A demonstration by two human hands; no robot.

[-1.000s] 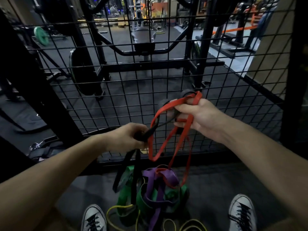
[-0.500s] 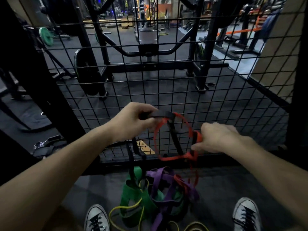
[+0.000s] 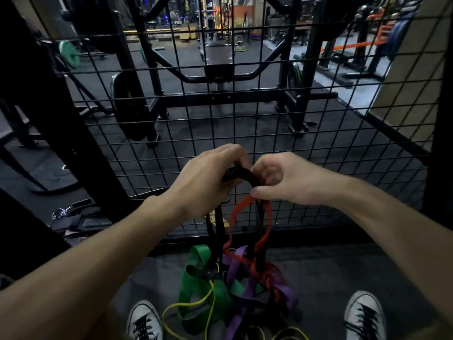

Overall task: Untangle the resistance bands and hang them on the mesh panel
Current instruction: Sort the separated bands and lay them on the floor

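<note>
My left hand [image 3: 208, 177] and my right hand [image 3: 282, 180] meet in front of the black mesh panel [image 3: 318, 143], both gripping the top of a black band [image 3: 241, 174]. The black band hangs down in two strands to a knot on the floor. A red band [image 3: 245, 204] loops under my right hand; whether that hand holds it too I cannot tell. Below lies a tangle of a green band [image 3: 193, 288], a purple band [image 3: 247, 288] and a thin yellow band [image 3: 191, 305].
My two white-toed shoes [image 3: 144, 322] [image 3: 362, 315] stand either side of the tangle. Behind the mesh are black rack frames [image 3: 220, 77] and weight plates [image 3: 69, 54]. A black post [image 3: 49, 114] slants at the left, and straps with a clip [image 3: 66, 214] lie beside it.
My hands have come together at the top of the black band. The right hand moved left from the red loop, which now hangs lower beneath it.
</note>
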